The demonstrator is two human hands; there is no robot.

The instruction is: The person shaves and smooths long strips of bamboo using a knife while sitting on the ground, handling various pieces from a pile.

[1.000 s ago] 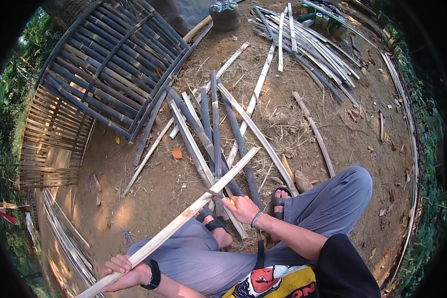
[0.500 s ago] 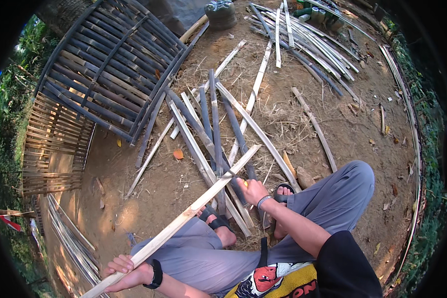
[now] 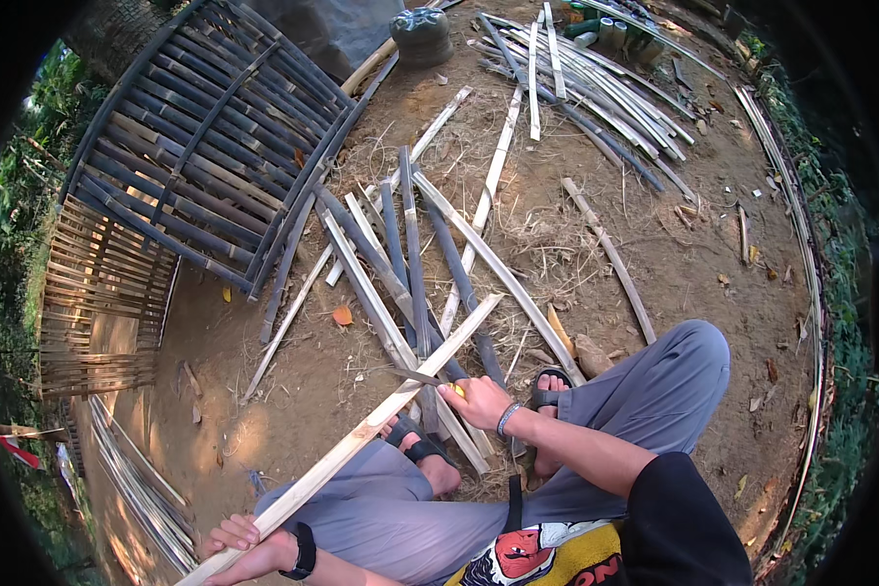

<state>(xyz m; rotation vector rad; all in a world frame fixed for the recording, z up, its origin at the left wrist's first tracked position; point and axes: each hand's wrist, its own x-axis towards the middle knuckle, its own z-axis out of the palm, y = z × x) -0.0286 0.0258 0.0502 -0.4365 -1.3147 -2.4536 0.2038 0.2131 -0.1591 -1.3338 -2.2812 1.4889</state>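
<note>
A long pale bamboo strip (image 3: 347, 446) slants from the lower left up toward the middle, across my left leg. Near its lower end, my left hand (image 3: 246, 549) is closed round it. My right hand (image 3: 481, 402) grips a knife (image 3: 422, 377) by its yellow handle. The knife's blade lies across the upper part of the strip, touching it. Beneath the strip's far end lies a loose heap of split bamboo pieces (image 3: 415, 264), some dark-skinned and some pale, close to my sandalled feet.
A dark bamboo slatted frame (image 3: 215, 137) stands at the far left, beside a lighter slatted panel (image 3: 103, 293). Bundled strips (image 3: 606, 93) lie at the far right, and more strips (image 3: 142, 488) at the lower left. A stone (image 3: 592, 354) sits by my right foot. Shavings litter the soil.
My right hand and the knife have slid down along the strip, toward my left hand. The blade now shows more plainly across the strip. My left hand keeps its hold.
</note>
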